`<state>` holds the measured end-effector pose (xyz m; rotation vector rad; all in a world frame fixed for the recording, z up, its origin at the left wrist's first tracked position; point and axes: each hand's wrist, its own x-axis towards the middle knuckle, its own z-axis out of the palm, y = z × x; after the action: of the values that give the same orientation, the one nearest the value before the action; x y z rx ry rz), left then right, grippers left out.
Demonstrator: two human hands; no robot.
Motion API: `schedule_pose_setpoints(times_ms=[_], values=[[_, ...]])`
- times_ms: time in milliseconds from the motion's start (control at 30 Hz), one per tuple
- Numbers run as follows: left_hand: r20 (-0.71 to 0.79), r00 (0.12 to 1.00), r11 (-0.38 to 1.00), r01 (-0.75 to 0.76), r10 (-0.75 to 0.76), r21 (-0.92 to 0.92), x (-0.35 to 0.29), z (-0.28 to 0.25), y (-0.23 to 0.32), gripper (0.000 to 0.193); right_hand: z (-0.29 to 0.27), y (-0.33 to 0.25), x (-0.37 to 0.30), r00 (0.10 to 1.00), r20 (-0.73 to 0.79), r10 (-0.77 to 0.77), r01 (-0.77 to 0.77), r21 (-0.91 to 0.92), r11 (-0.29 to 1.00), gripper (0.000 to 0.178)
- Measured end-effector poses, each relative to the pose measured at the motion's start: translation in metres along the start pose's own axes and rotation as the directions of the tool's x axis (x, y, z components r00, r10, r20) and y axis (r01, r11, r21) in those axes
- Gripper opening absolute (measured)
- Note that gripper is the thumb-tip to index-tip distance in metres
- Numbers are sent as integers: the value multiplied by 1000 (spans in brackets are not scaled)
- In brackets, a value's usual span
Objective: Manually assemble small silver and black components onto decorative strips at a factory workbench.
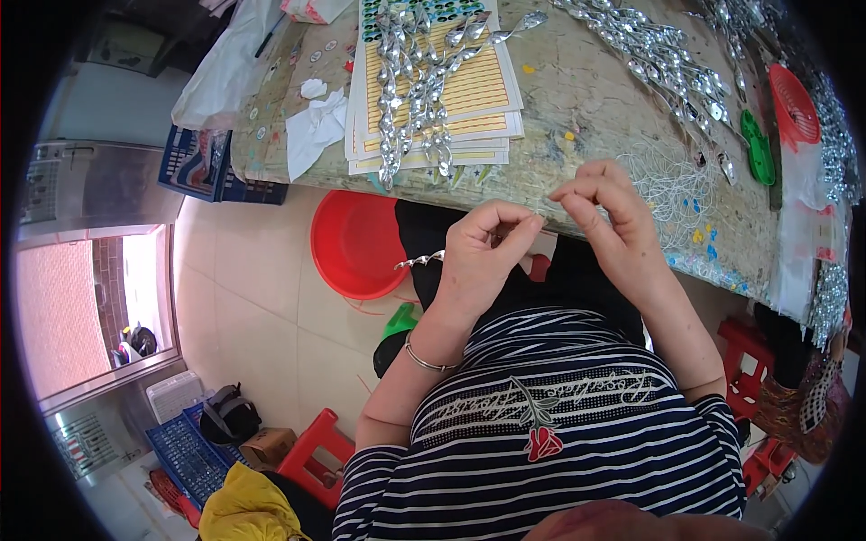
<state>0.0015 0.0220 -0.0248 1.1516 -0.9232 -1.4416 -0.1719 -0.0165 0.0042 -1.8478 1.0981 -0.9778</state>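
My left hand [487, 252] is closed, its thumb and index finger pinched together just off the table's front edge. From the palm side of that hand sticks out a twisted silver strip [419, 261], the rest hidden by the fingers. My right hand [618, 221] is raised a little to the right, thumb and index finger brought together; whatever they hold, if anything, is too fine to make out. Beyond the hands, more twisted silver strips [388, 108] lie on a stack of printed sheets [492, 90]. A tangle of clear thread [663, 185] lies right of my right hand.
The worn table [559, 99] carries a heap of silver strips [649, 45], a green plastic tool [758, 149], a red basket [794, 104] and crumpled white paper [317, 126]. Below stand a red basin [347, 243], a blue crate [194, 162] and a red stool [317, 451].
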Motion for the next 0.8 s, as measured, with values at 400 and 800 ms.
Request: schedule_pose_setpoints(times_ms=[400,800], values=[[103,970,925,-242,221,294,-1,0,-1,5,5,1,-10,993,17,-117,119,-177,977,9],[64,963,920,-268,261,285,-2,4,-7,4,13,1,-7,976,-60,-210,180,-321,930,13]])
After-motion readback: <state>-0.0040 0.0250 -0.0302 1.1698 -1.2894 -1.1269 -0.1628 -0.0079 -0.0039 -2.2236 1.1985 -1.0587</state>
